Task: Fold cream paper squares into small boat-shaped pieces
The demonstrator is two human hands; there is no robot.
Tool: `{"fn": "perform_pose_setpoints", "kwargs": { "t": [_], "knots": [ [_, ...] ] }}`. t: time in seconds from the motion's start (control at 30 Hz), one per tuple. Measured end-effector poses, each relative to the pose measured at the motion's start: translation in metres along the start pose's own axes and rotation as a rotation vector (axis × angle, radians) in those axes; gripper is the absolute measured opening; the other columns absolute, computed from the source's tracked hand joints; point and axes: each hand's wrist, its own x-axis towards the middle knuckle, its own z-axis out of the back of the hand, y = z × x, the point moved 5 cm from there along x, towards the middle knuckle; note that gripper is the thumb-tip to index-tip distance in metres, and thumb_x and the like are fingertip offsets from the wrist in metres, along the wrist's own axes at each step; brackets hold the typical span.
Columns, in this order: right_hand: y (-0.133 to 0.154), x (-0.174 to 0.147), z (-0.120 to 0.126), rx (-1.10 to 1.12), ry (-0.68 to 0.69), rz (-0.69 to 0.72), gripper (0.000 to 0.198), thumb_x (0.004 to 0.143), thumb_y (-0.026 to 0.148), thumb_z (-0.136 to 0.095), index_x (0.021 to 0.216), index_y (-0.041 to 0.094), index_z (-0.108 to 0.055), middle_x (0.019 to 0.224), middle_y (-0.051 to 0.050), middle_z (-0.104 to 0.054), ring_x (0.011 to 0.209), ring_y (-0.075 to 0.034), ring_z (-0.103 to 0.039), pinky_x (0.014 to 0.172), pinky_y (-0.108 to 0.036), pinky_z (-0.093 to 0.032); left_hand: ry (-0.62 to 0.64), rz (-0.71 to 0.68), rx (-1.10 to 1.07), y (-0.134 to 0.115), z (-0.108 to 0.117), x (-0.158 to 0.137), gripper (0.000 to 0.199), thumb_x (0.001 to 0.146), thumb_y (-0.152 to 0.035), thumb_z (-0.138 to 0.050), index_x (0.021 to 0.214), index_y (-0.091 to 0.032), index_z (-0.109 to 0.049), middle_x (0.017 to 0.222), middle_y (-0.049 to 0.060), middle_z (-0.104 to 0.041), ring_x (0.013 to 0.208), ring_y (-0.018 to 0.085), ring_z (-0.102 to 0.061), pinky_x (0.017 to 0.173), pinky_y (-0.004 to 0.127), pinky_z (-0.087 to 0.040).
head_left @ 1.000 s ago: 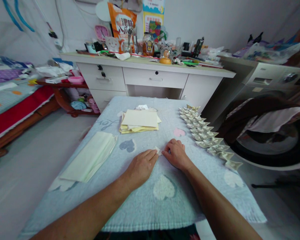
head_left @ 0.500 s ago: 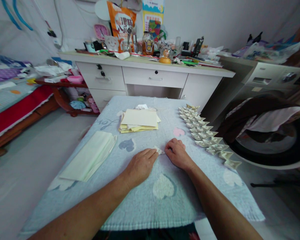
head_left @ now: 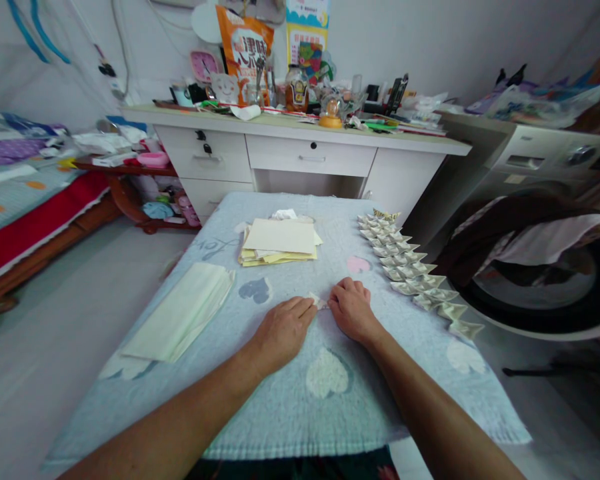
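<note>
A nubby pale-blue towel (head_left: 280, 407) with heart shapes covers the table; left hand (head_left: 280, 331) and right hand (head_left: 351, 311), fingers curled, pinch a small folded paper piece (head_left: 317, 300) flat between them, mid-towel; crisp folded paper boats (head_left: 413, 270) line the right edge.

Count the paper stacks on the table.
2: a yellow paper stack at the table's far middle, and a pale green stack at its left edge. None looks hidden.

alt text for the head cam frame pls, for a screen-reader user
Both hands, left hand and right hand, press a small folded paper piece on a light blue towel. A row of folded paper shapes lies to the right, a stack of yellow sheets ahead.
</note>
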Motion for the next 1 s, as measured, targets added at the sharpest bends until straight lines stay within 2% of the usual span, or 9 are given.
{"fn": "perform_pose_setpoints", "kwargs": {
  "t": [0.23,0.4,0.57,0.73,0.9,1.0],
  "knots": [
    [0.014,-0.001,0.001,0.017,-0.035,0.099,0.010,0.088,0.029,-0.053,0.092,0.021,-0.058,0.103,-0.007,-0.052,0.098,-0.023,-0.042,0.085,-0.036,-0.030,-0.013,0.003,-0.038,0.001,-0.001,0.002,0.028,0.090,-0.012,-0.045,0.111,-0.014,-0.063,0.115,0.010,-0.066,0.105,0.022,-0.059,0.092,0.039,-0.052],
    [0.017,0.000,-0.002,-0.002,-0.010,0.093,0.010,0.087,0.028,-0.054,0.093,0.022,-0.058,0.103,-0.007,-0.052,0.098,-0.023,-0.042,0.084,-0.036,-0.030,-0.065,0.030,-0.201,0.013,0.000,0.007,0.025,0.091,-0.014,-0.046,0.103,-0.018,-0.067,0.105,0.007,-0.069,0.098,0.019,-0.060,0.089,0.037,-0.050],
    [0.023,0.000,-0.001,0.018,-0.042,0.161,0.011,0.087,0.020,-0.052,0.094,0.023,-0.060,0.104,-0.006,-0.053,0.097,-0.022,-0.042,0.084,-0.035,-0.028,-0.052,0.198,-0.322,0.029,0.005,0.011,0.018,0.089,-0.016,-0.051,0.089,-0.020,-0.068,0.092,0.003,-0.067,0.092,0.018,-0.057,0.085,0.034,-0.047],
    [0.030,0.000,-0.002,0.035,-0.005,0.241,0.020,0.084,0.010,-0.047,0.091,0.022,-0.061,0.096,-0.004,-0.056,0.094,-0.021,-0.042,0.083,-0.033,-0.027,-0.026,0.263,-0.310,0.033,0.006,0.013,0.016,0.086,-0.016,-0.053,0.086,-0.020,-0.068,0.089,0.003,-0.064,0.089,0.019,-0.055,0.083,0.034,-0.044],
    [0.032,0.000,-0.001,0.030,-0.002,0.228,0.016,0.093,0.023,-0.045,0.092,0.021,-0.060,0.096,-0.005,-0.057,0.094,-0.021,-0.042,0.082,-0.033,-0.028,-0.003,0.295,-0.296,0.036,0.005,0.010,0.016,0.084,-0.016,-0.054,0.089,-0.022,-0.068,0.091,0.004,-0.062,0.091,0.020,-0.053,0.084,0.035,-0.043],
    [0.032,0.001,-0.002,0.007,-0.010,0.205,0.015,0.092,0.032,-0.049,0.091,0.021,-0.059,0.096,-0.005,-0.056,0.094,-0.021,-0.043,0.083,-0.034,-0.028,0.000,0.327,-0.273,0.040,0.004,0.007,0.018,0.082,-0.015,-0.056,0.092,-0.024,-0.068,0.093,0.003,-0.061,0.094,0.021,-0.051,0.085,0.036,-0.041]
  ]
}}
